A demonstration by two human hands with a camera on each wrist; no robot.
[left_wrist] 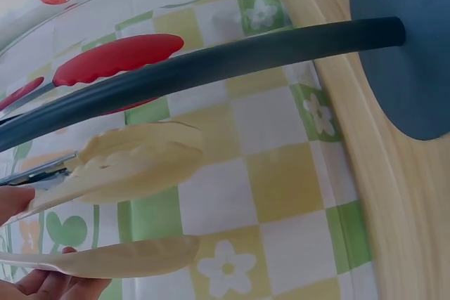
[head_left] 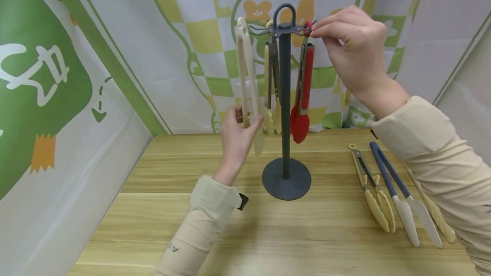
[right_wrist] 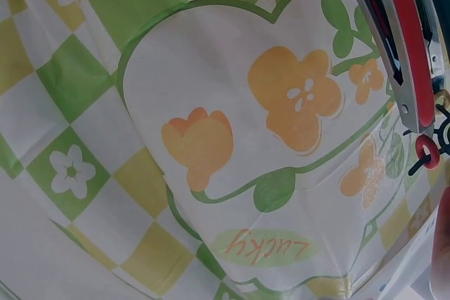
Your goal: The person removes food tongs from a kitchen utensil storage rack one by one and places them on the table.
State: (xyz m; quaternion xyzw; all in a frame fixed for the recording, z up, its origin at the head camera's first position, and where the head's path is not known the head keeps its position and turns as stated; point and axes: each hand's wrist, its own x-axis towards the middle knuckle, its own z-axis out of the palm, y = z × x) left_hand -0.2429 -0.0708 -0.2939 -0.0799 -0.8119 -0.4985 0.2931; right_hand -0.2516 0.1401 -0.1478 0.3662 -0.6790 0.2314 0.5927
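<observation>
A dark grey stand [head_left: 285, 97] with a round base and hooks near its top stands upright on the table. My left hand [head_left: 238, 137] holds the lower part of the cream tongs [head_left: 251, 71], thumb on one arm and fingers on the other; these tongs hang at the stand's left. My right hand [head_left: 354, 37] is at the stand's right side, thumb and forefinger pinching a hook next to the ring of the red tongs [head_left: 307, 80]. In the right wrist view, the red ring [right_wrist: 427, 151] sits on a dark hook. Pale yellow tongs [head_left: 272, 84] hang behind the pole.
On the table's [head_left: 161, 225] right lie yellow-headed tongs [head_left: 377, 208], blue-handled tongs [head_left: 406, 203] with pale tips, and another pale yellow utensil [head_left: 437, 214], partly under my right forearm. A patterned cloth [head_left: 207, 37] hangs close behind the stand.
</observation>
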